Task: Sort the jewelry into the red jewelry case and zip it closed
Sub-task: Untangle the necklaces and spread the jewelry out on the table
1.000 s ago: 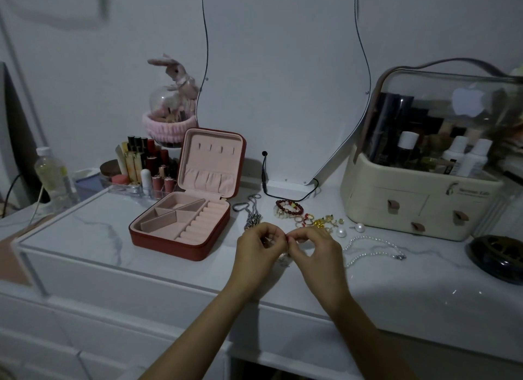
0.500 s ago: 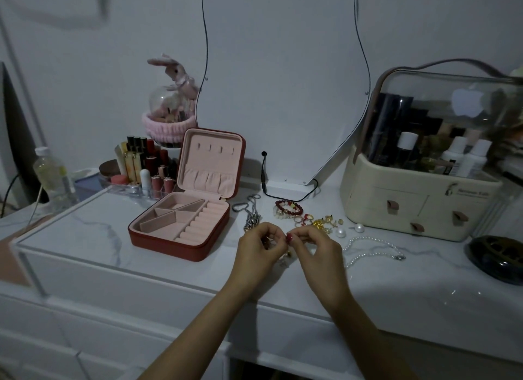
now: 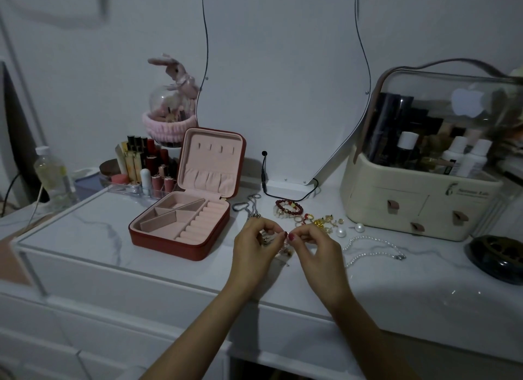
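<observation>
The red jewelry case (image 3: 181,239) lies open on the white tabletop, lid upright, its pink compartments holding nothing. To its right my left hand (image 3: 254,248) and my right hand (image 3: 317,248) meet fingertip to fingertip, both pinching a small chain piece (image 3: 284,249) that dangles between them. Beyond the hands lie a silver chain (image 3: 249,207), a red bead bracelet (image 3: 288,207), several gold rings and earrings (image 3: 318,221), two loose pearls (image 3: 349,230) and a pearl necklace (image 3: 370,248).
A cream cosmetics organizer (image 3: 418,207) with a clear lid stands at the right. A lipstick tray (image 3: 141,175) and a bottle (image 3: 51,175) sit behind the case. A mirror (image 3: 283,82) with a black cable leans on the wall. A dark round dish (image 3: 498,258) lies far right.
Both hands stay pinched together over the same spot; the fingers have shifted only slightly on the small chain piece. Nothing else has moved.
</observation>
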